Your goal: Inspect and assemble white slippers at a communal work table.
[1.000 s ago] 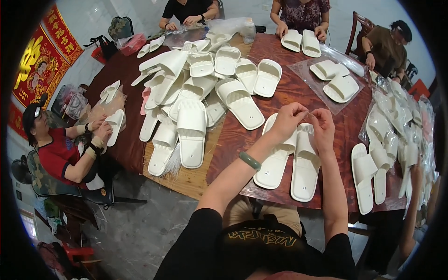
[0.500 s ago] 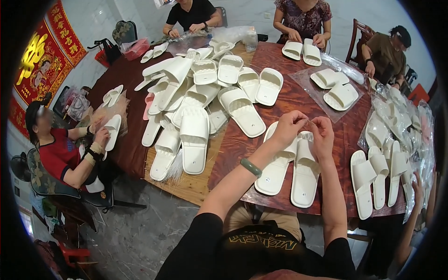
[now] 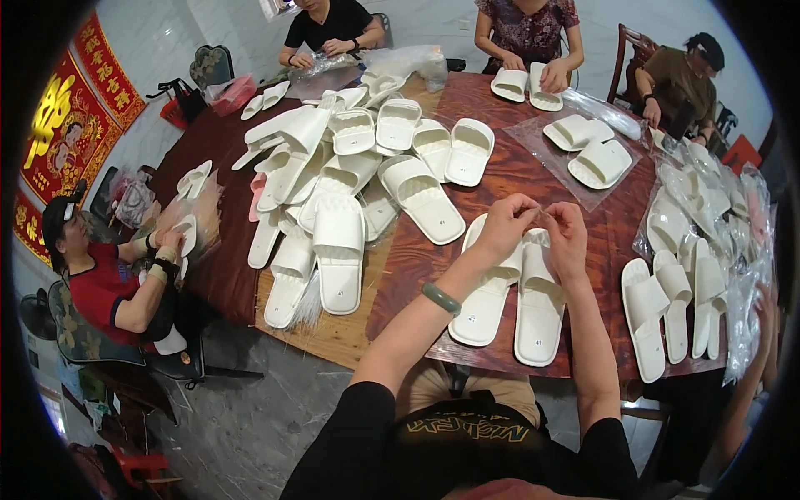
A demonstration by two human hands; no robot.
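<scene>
Both my hands hover over a pair of white slide slippers at the near edge of the table. My left hand, a green bangle on its wrist, has thumb and fingertips pinched together. Close beside it, my right hand is pinched in the same way. Whatever thin thing may be between the fingertips is too small to make out. Below lie the left slipper and the right slipper, side by side with heels toward me; my hands and forearm cover part of their straps.
A heap of loose white slippers lies to the left. Another pair rests on a clear plastic bag farther back. Bagged slippers pile up at the right, beside several standing on edge. Co-workers sit around the table.
The view has shifted slightly. My hands stay pinched together above the pair. At the left, a co-worker's slipper has been lowered and turned; the far co-worker's hand now lies on a slipper.
</scene>
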